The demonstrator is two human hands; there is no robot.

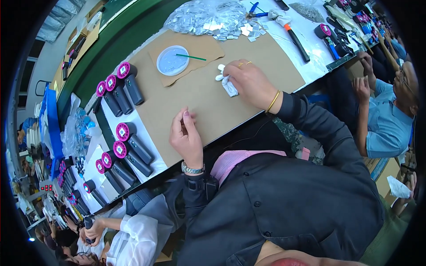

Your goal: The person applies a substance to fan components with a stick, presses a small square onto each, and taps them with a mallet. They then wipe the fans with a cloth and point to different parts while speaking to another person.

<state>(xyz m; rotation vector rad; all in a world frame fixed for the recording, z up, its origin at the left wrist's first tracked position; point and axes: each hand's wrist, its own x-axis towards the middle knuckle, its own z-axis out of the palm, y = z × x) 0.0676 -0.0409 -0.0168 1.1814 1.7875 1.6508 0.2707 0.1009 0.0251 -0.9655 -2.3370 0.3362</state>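
My right hand (pixel 254 85) is closed on a crumpled white cloth (pixel 230 88) against the brown cardboard sheet (pixel 208 106). White finger covers (pixel 220 73) show at its fingertips. My left hand (pixel 187 139) hovers over the near left part of the cardboard, loosely curled with the thumb apart, and nothing shows in it. Beyond the hands, a round white tub (pixel 172 61) sits on a torn piece of cardboard (pixel 208 48). Across its rim lies a thin green stick (pixel 191 57).
Dark-handled devices with pink round heads (pixel 123 131) stand in rows at left. Behind lies a clear bag with many small silvery squares (pixel 208 20). An orange-and-black tool (pixel 297 42) and blue pliers (pixel 257 14) lie at the back right. Co-workers sit on both sides.
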